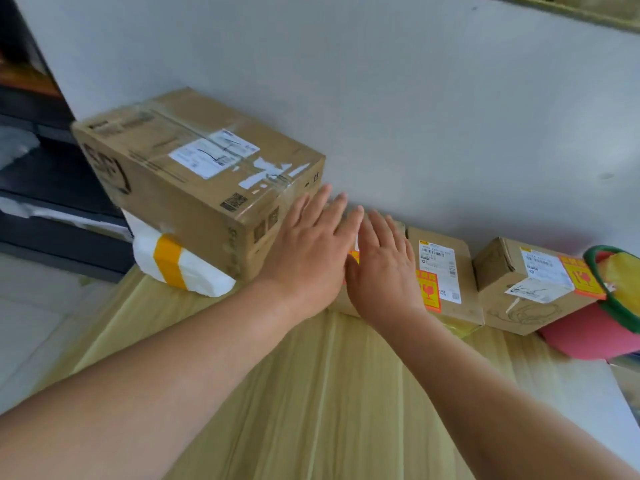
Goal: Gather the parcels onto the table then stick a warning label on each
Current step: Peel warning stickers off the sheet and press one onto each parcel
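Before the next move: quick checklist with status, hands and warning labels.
1. Left hand and right hand flat, holding nothing: ok.
2. Flat box has orange label on top: ok.
3. Small box has orange sticker: ok.
4. Large carton, no warning label on visible faces: not ok.
5. White parcel under the carton, mostly covered: cannot tell.
6. Middle parcel under both hands, mostly hidden: cannot tell.

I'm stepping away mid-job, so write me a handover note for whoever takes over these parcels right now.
Left hand and right hand: open, flat over a small box; its orange label peeks out between them.
Middle box and right box: on the table, orange labels on.
Large box sits atop a white parcel; no orange label visible on either.
Left: probably label those two.
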`<state>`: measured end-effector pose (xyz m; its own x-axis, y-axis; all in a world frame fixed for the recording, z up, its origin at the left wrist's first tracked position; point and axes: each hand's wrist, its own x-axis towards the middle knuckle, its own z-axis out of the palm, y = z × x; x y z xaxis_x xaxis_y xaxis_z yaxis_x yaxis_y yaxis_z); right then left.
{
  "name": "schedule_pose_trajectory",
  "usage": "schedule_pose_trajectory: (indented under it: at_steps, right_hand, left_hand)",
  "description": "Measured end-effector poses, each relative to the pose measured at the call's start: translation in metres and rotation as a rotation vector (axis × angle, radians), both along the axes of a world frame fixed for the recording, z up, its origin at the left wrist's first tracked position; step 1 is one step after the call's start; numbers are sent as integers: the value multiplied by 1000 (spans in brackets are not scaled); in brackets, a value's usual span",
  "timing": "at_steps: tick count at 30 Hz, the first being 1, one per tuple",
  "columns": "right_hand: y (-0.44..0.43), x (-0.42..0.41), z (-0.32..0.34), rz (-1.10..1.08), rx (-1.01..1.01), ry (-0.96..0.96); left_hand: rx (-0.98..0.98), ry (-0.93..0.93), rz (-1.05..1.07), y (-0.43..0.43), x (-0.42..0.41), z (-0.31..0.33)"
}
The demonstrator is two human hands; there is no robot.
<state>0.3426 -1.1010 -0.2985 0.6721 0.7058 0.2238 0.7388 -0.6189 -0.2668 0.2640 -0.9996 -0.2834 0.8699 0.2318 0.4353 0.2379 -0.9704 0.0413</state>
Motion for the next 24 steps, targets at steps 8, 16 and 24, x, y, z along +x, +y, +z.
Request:
schedule_pose_trajectory:
  at_steps: [8,16,24]
  right_hand:
    - [57,-56,45,134,79,-13]
    - [104,-80,41,64,68,170]
    - [116,-73,23,-34,-14,150]
  left_hand:
    - [9,-24,110,63,-64,45]
    - [-117,35,316,144,-93,47]
    - [-208,119,464,201,-98,28]
